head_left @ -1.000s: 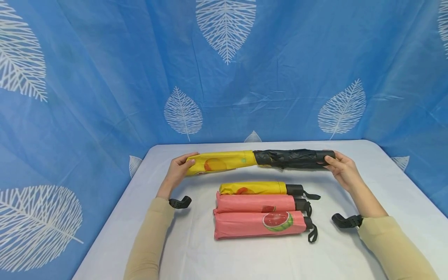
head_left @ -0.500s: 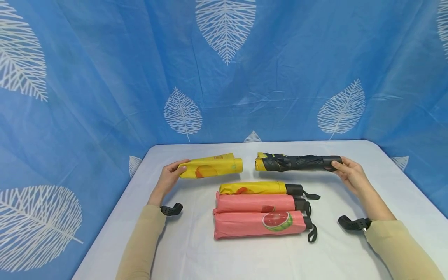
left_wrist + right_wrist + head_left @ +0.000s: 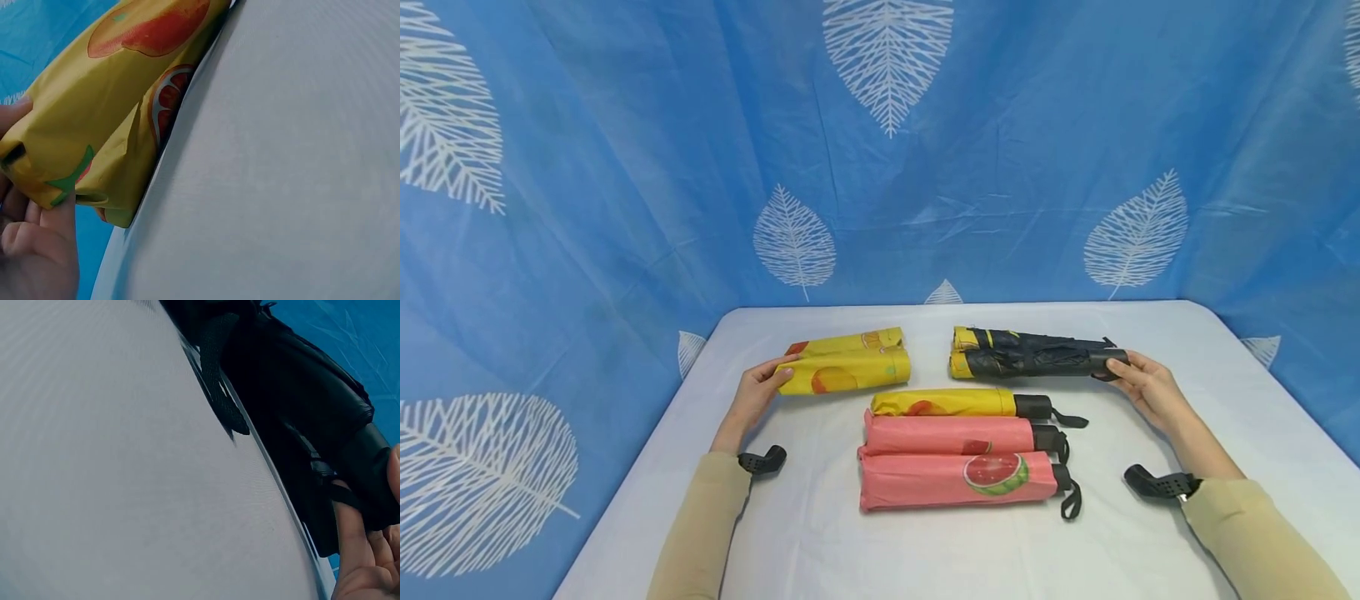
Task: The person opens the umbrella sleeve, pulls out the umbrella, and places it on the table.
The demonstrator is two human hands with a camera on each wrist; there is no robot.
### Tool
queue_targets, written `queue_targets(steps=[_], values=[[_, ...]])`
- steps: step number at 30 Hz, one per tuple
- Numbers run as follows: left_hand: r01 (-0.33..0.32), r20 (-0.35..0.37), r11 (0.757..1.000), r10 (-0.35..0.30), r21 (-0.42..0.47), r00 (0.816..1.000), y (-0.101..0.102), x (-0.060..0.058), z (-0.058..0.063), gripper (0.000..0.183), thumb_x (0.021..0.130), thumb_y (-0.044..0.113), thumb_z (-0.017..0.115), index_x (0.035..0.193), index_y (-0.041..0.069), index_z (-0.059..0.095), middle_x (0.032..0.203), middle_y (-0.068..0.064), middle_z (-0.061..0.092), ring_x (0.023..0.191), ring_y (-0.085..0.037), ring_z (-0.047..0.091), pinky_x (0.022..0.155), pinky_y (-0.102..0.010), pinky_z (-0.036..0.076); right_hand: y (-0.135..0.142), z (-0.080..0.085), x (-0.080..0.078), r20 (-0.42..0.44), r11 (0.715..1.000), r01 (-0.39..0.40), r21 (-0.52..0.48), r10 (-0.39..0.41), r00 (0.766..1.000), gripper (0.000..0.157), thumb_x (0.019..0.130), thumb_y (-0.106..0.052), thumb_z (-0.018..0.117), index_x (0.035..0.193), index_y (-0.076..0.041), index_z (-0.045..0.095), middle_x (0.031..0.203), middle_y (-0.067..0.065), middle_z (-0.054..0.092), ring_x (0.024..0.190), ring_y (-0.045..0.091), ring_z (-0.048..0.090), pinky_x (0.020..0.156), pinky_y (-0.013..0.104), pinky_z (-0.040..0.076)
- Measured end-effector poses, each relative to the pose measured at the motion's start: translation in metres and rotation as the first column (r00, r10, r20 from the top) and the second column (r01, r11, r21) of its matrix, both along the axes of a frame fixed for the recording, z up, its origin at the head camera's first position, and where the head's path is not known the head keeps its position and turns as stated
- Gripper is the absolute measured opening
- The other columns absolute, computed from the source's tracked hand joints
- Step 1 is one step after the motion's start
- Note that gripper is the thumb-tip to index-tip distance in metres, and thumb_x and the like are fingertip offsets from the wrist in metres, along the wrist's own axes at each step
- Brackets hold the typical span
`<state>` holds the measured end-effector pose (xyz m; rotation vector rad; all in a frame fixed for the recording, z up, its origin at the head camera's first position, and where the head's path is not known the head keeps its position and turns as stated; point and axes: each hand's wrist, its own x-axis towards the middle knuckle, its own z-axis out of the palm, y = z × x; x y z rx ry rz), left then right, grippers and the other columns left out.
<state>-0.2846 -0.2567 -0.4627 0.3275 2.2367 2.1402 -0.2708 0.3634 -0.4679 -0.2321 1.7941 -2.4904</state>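
Observation:
My left hand [image 3: 751, 400] pinches the left end of a yellow fruit-print umbrella sleeve [image 3: 850, 372]; thumb and fingers lie on either side of it in the left wrist view. Right behind is a second yellow sleeve [image 3: 850, 341]. On the other side, my right hand [image 3: 1152, 390] grips the handle end of a folded black umbrella [image 3: 1037, 362] whose far end shows yellow cloth. A finger runs by its strap in the right wrist view. Another folded black umbrella [image 3: 1030, 340] lies close behind it. A gap of white tablecloth separates the sleeves from the umbrellas.
In front lie a sleeved yellow umbrella [image 3: 947, 403] and two sleeved pink ones, the middle pink umbrella [image 3: 940, 435] and the nearest pink umbrella [image 3: 917, 487], side by side with straps to the right. A blue leaf-print curtain [image 3: 1000, 208] stands behind the white table [image 3: 940, 558].
The yellow sleeve and black umbrella were joined end to end; they have come apart, left and right. Both have since moved nearer and lower, and the second sleeve and umbrella show behind.

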Motion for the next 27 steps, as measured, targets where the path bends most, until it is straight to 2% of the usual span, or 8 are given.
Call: queue_targets(steps=[5,7,9,12,14,17,22,27], values=[[-0.05,0.04,0.994,0.054,-0.096,0.998,0.006,0.005,0.013,0.044,0.095,0.018,0.059,0.132,-0.004,0.052,0.138,-0.019,0.046,0.105,-0.007,0.052,0.082,-0.017,0.045,0.008,-0.001,-0.003,0.029,0.991,0.001,0.136,-0.005,1.0,0.023,0.095,-0.003,0.056,0.105,-0.022,0.065,0.096,-0.005,0.069,0.086,0.007,0.066,0.073,0.014,0.05],[-0.072,0.045,0.988,0.079,-0.135,0.996,0.007,0.004,0.012,0.045,0.094,0.02,0.06,0.132,-0.003,0.053,0.138,-0.019,0.046,0.109,-0.009,0.051,0.083,-0.016,0.045,0.011,0.001,-0.004,0.04,0.953,0.032,0.301,-0.047,0.998,0.019,0.094,-0.012,0.059,0.11,-0.023,0.062,0.101,-0.008,0.066,0.086,0.004,0.065,0.069,0.014,0.05],[-0.08,0.017,0.982,0.084,-0.17,0.996,0.005,0.0,0.005,0.046,0.093,0.023,0.062,0.131,-0.002,0.054,0.137,-0.018,0.048,0.116,-0.014,0.049,0.085,-0.016,0.044,0.013,0.002,-0.004,0.029,0.858,0.074,0.508,-0.104,0.994,0.026,0.093,-0.025,0.063,0.117,-0.018,0.059,0.113,0.003,0.064,0.088,0.002,0.061,0.076,0.026,0.051],[-0.092,-0.017,0.976,0.09,-0.198,0.996,0.003,-0.004,-0.003,0.047,0.092,0.026,0.064,0.129,-0.001,0.056,0.134,-0.017,0.051,0.124,-0.025,0.044,0.089,-0.016,0.043,0.015,0.004,-0.004,0.009,0.665,0.099,0.74,-0.158,0.987,0.059,0.088,-0.042,0.065,0.131,-0.005,0.049,0.133,0.023,0.049,0.107,0.022,0.056,0.092,0.051,0.042],[-0.092,-0.027,0.974,0.088,-0.205,0.996,0.003,-0.003,-0.002,0.046,0.092,0.026,0.064,0.129,0.0,0.057,0.131,-0.017,0.053,0.125,-0.028,0.044,0.091,-0.018,0.043,0.014,0.006,-0.003,-0.016,0.592,0.11,0.799,-0.161,0.987,0.07,0.087,-0.045,0.065,0.134,0.002,0.045,0.139,0.032,0.036,0.118,0.04,0.046,0.095,0.065,0.03],[-0.105,-0.037,0.962,0.099,-0.251,0.994,0.004,-0.002,0.005,0.046,0.093,0.027,0.063,0.131,0.002,0.055,0.13,-0.016,0.055,0.122,-0.027,0.047,0.093,-0.021,0.042,0.014,0.01,-0.003,-0.047,0.538,0.111,0.835,-0.132,0.99,0.072,0.087,-0.046,0.065,0.134,0.005,0.045,0.139,0.034,0.035,0.124,0.053,0.032,0.093,0.065,0.031],[-0.104,-0.088,0.962,0.085,-0.251,0.993,0.014,0.009,0.035,0.042,0.095,0.017,0.059,0.133,-0.001,0.052,0.134,-0.018,0.05,0.123,-0.03,0.046,0.096,-0.024,0.041,0.012,0.024,0.001,-0.077,0.45,0.117,0.885,-0.106,0.991,0.071,0.086,-0.047,0.066,0.131,0.005,0.049,0.129,0.031,0.047,0.115,0.047,0.046,0.085,0.055,0.043],[-0.022,-0.154,0.981,-0.007,-0.192,0.988,0.032,0.015,0.06,0.041,0.095,0.011,0.058,0.132,-0.005,0.05,0.134,-0.022,0.049,0.124,-0.036,0.043,0.094,-0.023,0.043,0.008,0.051,0.006,-0.136,0.442,0.182,0.879,-0.133,0.982,0.062,0.088,-0.044,0.064,0.129,0.002,0.052,0.123,0.024,0.056,0.105,0.028,0.056,0.082,0.056,0.044]])
